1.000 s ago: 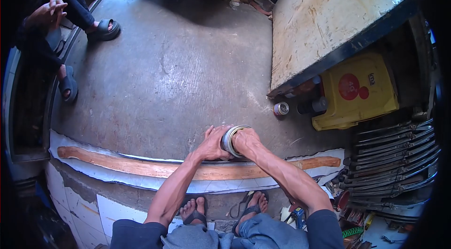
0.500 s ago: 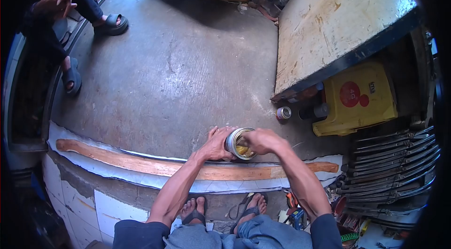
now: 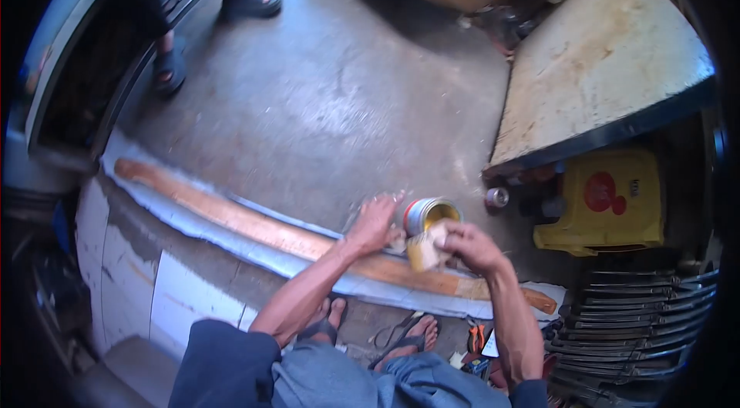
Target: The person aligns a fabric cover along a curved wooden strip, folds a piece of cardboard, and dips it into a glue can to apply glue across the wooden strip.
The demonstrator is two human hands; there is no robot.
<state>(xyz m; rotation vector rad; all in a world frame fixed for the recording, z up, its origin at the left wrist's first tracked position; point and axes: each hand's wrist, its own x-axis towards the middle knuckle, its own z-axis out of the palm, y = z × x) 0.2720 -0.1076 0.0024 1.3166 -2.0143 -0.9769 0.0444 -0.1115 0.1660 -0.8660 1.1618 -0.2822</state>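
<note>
My left hand (image 3: 374, 224) cups the base of an open metal can (image 3: 418, 215), its fingers and thumb on either side, partly blurred. The can leans with its mouth toward my right hand, and yellowish contents show inside. In my right hand (image 3: 472, 248) is a pale, sponge-like pad (image 3: 424, 251) with a yellow-stained end, pinched just outside the can's rim. Below both hands lies a long, slightly curved wooden strip (image 3: 231, 217) on a white sheet (image 3: 173, 214).
A person's sandalled foot (image 3: 253, 3) is at the upper left. To the right are a worn tabletop (image 3: 593, 61), a small can (image 3: 497, 197), a yellow plastic stool-like item (image 3: 609, 211) and stacked dark metal strips (image 3: 624, 323). Orange-handled pliers (image 3: 475, 336) lie near my feet.
My right hand has come out of the can with the pad, which now shows beside the rim. The whole view has shifted and turned as my head moved.
</note>
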